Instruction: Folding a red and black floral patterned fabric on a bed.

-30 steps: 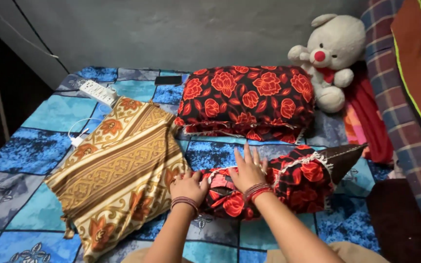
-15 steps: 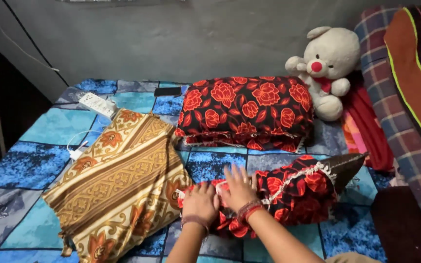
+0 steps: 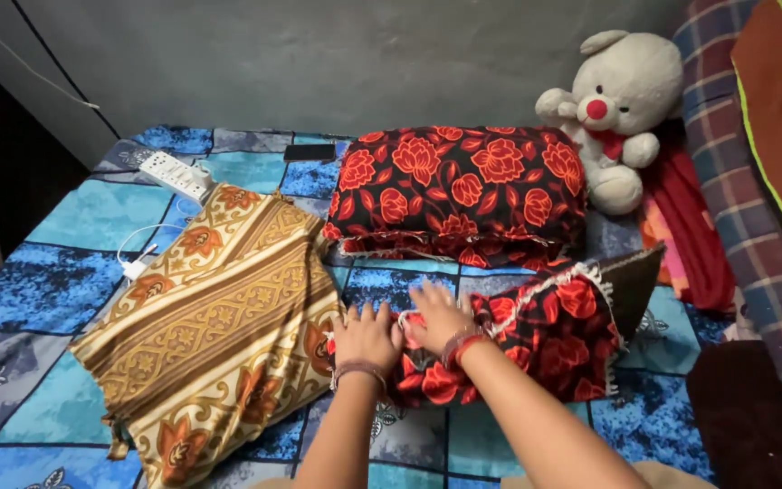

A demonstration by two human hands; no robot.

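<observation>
A red-flowered pillow (image 3: 518, 340) is pressed flat against the blue patchwork bedsheet (image 3: 74, 213) by 2 hands: the left hand (image 3: 366, 337) and right hand (image 3: 438, 317), fingers spread, nothing pinched. It is judged soft, light and yielding (best gripped at the gathered cover end). Its long axis runs left-right, the brown uncovered end (image 3: 634, 288) pointing right.

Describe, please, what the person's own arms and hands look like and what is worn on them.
Both forearms are bare, with no sleeves in view. The left hand has a thin band of dark red thread bracelets at the wrist. The right hand has a thicker stack of red thread bracelets or bangles at the wrist. No gloves; rings cannot be made out.
</observation>
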